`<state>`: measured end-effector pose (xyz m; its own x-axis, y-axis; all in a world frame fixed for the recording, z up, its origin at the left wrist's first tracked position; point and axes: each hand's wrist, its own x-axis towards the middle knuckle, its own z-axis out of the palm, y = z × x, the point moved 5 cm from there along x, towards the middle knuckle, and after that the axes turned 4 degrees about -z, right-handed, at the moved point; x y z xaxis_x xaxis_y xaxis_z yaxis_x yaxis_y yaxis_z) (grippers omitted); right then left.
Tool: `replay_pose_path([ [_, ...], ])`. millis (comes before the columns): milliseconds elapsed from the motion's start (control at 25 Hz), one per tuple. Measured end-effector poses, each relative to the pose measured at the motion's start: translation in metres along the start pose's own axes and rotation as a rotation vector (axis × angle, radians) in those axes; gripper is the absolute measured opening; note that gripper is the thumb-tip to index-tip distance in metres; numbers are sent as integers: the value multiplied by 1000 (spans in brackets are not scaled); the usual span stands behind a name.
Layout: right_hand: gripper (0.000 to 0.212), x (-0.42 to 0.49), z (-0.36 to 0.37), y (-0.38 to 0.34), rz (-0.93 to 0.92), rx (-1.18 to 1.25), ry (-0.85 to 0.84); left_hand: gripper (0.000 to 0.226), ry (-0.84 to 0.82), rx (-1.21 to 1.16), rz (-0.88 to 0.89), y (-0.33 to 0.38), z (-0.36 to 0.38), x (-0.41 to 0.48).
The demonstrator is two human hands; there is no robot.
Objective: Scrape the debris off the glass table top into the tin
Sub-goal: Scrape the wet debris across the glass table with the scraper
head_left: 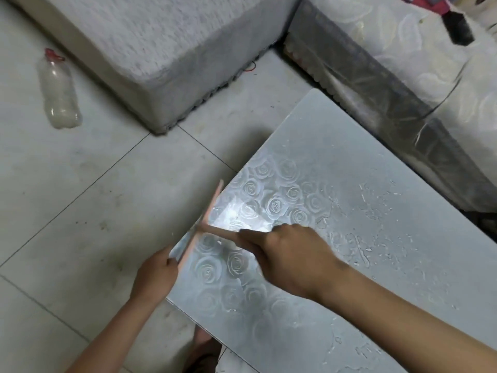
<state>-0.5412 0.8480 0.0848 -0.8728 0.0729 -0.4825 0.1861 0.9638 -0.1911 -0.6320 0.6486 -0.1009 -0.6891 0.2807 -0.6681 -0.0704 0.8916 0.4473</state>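
The glass table top (336, 162), frosted with a rose pattern, fills the lower right. White flecks of debris (376, 238) lie scattered over its right half. My right hand (293, 257) grips the handle of a T-shaped scraper (207, 224), whose long pinkish blade lies along the table's left edge. My left hand (156, 273) is just off that edge and holds a shiny metal thing (176, 251) against it. This looks like the tin, but it is blurred and mostly hidden by the blade and my fingers.
A plastic bottle (59, 90) with a red cap lies on the tiled floor (80, 197) at the left. A grey padded block (161, 49) stands behind, and a sofa with a floral cover (403, 76) runs along the table's far side. A foot (204, 343) shows under the near edge.
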Motion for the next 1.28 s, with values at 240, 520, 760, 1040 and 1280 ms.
replay_pose_path([
  [240,36,-19,25,21,106,-36,-66,29,36,-94,-37,-14,0,-11],
  [520,37,-55,3,10,163,-90,-26,36,16,-140,-80,-17,-2,-13],
  [760,40,-27,50,-54,13,72,-61,40,22,-147,-188,-30,0,-15],
  [1040,41,-111,61,23,363,97,-124,59,40,195,54,-16,10,-43],
  [1280,35,-76,40,-8,135,282,179,47,251,-32,210,22,5,-66],
])
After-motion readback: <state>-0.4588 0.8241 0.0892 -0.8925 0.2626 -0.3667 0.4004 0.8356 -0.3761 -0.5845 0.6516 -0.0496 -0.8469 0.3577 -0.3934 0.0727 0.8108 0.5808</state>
